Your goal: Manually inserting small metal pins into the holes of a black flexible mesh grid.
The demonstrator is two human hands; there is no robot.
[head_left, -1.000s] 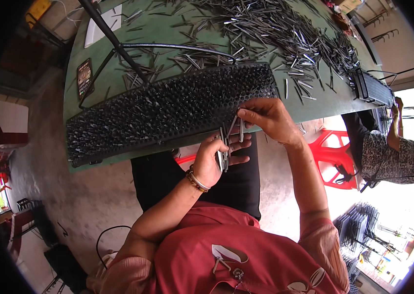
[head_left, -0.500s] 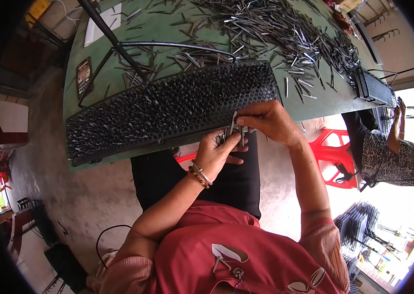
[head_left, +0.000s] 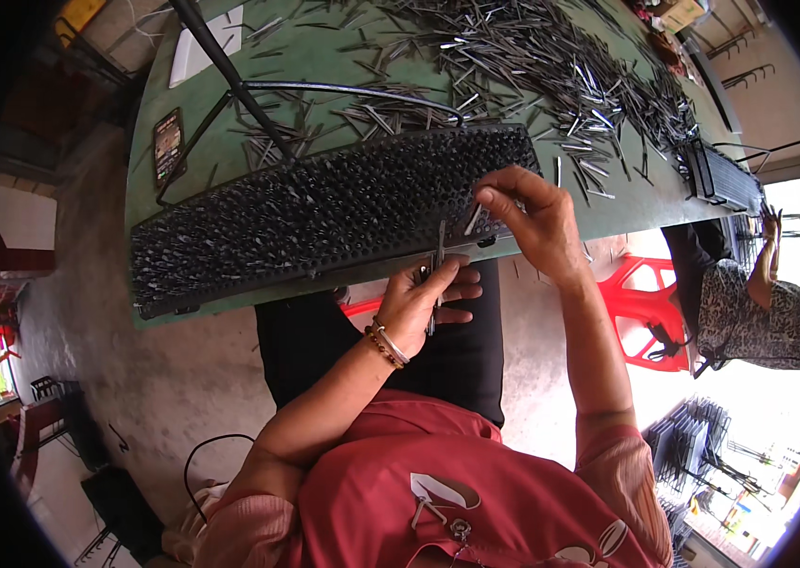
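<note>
My left hand (head_left: 419,305), with bracelets at the wrist, is closed round several slim metal strips (head_left: 441,239); some of their ends stick out above and below the fingers. It is just in front of a long black perforated rack (head_left: 372,264). Many similar pieces stand upright in the rack's holes, packed closely on the left and middle. Above the rack's right end my right hand (head_left: 547,227) pinches one slim metal strip (head_left: 473,220) between thumb and finger, tilted with its lower end toward the holes. Whether that end touches the rack I cannot tell.
A large heap of loose metal strips (head_left: 570,80) spreads over the green table (head_left: 149,142). A black metal frame (head_left: 353,87) rises behind the rack. A phone (head_left: 168,144) lies at the left. Right: another rack (head_left: 724,178), a red plastic chair (head_left: 641,303) and a person (head_left: 764,308).
My right hand has moved up and away from my left hand, taking one metal strip to the rack's right end. My left hand stays low with the other strips.
</note>
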